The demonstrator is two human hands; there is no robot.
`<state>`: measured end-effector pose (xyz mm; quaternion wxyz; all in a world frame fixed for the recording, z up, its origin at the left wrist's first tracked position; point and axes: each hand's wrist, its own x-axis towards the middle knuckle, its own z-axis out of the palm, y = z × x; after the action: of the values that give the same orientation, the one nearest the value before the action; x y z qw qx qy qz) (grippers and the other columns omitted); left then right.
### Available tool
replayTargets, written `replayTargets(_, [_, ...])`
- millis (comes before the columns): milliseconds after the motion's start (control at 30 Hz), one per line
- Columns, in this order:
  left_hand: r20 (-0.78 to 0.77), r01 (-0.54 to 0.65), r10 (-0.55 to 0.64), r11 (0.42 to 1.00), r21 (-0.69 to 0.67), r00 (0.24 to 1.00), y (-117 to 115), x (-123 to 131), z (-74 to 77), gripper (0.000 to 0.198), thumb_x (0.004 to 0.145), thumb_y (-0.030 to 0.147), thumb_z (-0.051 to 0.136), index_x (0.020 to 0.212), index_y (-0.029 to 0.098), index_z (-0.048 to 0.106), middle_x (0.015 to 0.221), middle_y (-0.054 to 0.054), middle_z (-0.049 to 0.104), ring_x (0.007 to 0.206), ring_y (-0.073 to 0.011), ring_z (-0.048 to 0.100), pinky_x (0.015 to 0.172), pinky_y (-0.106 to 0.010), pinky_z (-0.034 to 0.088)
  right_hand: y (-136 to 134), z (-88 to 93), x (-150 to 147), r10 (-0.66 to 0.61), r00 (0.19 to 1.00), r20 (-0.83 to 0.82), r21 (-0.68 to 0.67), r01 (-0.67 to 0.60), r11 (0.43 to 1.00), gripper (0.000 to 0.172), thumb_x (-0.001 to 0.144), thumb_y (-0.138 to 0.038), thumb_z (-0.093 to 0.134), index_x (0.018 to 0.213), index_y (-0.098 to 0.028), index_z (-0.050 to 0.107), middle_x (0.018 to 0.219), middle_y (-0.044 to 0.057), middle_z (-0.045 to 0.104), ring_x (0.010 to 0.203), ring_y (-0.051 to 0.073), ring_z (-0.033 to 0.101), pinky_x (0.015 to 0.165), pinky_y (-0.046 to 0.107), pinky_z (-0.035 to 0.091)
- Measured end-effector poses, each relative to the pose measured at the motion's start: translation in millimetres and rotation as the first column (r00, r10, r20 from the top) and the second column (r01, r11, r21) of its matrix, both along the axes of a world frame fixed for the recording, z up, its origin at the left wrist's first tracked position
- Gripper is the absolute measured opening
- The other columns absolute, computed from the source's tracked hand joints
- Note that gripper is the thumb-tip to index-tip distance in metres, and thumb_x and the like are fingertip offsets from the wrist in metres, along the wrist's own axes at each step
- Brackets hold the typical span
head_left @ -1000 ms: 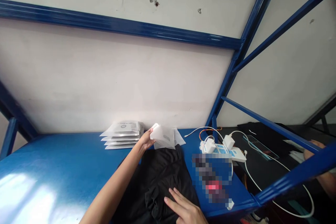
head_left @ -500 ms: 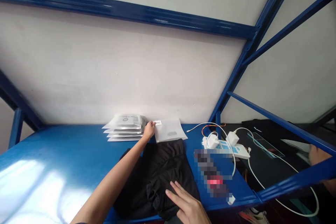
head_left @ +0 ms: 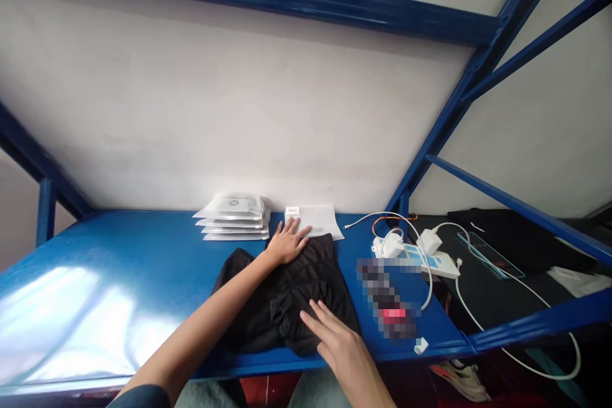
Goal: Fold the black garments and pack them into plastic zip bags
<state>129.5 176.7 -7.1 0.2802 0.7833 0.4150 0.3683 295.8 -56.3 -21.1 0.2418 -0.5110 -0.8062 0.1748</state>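
A black garment [head_left: 258, 306] lies on the blue tabletop in front of me, with a ruffled, bunched part near its front. My left hand [head_left: 289, 241] rests flat at its back edge, fingers spread and reaching over the near edge of a flat frosted plastic bag [head_left: 318, 215] with a small white label. Lower down, my right hand [head_left: 337, 339] lies over the garment's front right part, fingers stretched out. Just left of the flat bag stands a stack of filled frosted zip bags [head_left: 233, 217], apart from my hands.
On the right, a white power strip [head_left: 444, 264] carries plugged-in chargers and loose white cables. A blurred-out object [head_left: 387, 306] lies before it. A phone [head_left: 490, 255] rests on the black surface beyond. Blue frame bars [head_left: 440, 140] surround the table [head_left: 138, 248].
My left hand has let go of the labelled end of the flat bag and come back onto the garment, fingers spreading. My right hand stays on the garment. The view has tilted down.
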Motion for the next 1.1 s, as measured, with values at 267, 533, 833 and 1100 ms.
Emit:
replayTargets(267, [-0.204,-0.099,0.123,0.987,0.123,0.971,-114.2,-67.5,7.4,0.048,0.107,0.038,0.041,0.153,0.028,0.050,0.160,-0.009,0.048,0.152,-0.0269,0.038,0.127,-0.050,0.022,16.0,5.7,11.6,0.014,0.981,-0.192,-0.119,-0.038,0.992,0.085,0.074,0.009,0.044,0.144,-0.037,0.059,0.155,-0.004,0.052,0.143,0.019,0.050,0.118,0.036,0.044])
replayTargets(533, [-0.531,-0.126,0.262,0.952,0.279,0.806,-175.9,-126.2,-25.7,0.056,0.102,0.043,0.053,0.157,0.039,0.042,0.168,-0.007,0.033,0.154,-0.0358,0.031,0.121,-0.061,0.031,62.0,73.3,26.6,0.036,0.922,-0.387,-0.338,-0.178,0.924,0.048,0.082,-0.013,0.056,0.122,-0.029,0.077,0.135,0.001,0.071,0.132,0.026,0.062,0.118,0.048,0.043])
replayTargets(833, [-0.538,-0.003,0.127,0.974,0.225,0.834,-162.8,-150.5,-15.6,0.055,0.104,0.037,0.049,0.158,0.036,0.041,0.165,-0.007,0.038,0.154,-0.0314,0.033,0.123,-0.058,0.032,105.5,94.5,16.7,0.302,0.912,-0.278,-0.311,-0.383,0.870,0.044,0.081,-0.010,0.051,0.100,-0.034,0.083,0.138,-0.004,0.067,0.147,0.027,0.045,0.123,0.058,0.032])
replayTargets(1100, [-0.299,0.014,0.047,0.980,0.198,0.953,-189.6,-58.9,9.8,0.064,0.104,0.039,0.048,0.164,0.030,0.027,0.162,-0.010,0.044,0.152,-0.0295,0.037,0.124,-0.055,0.034,41.6,41.2,22.4,-0.189,0.862,-0.471,-0.239,0.082,0.968,0.035,0.101,-0.034,0.053,0.130,-0.028,0.072,0.148,0.007,0.061,0.139,0.026,0.056,0.115,0.047,0.048])
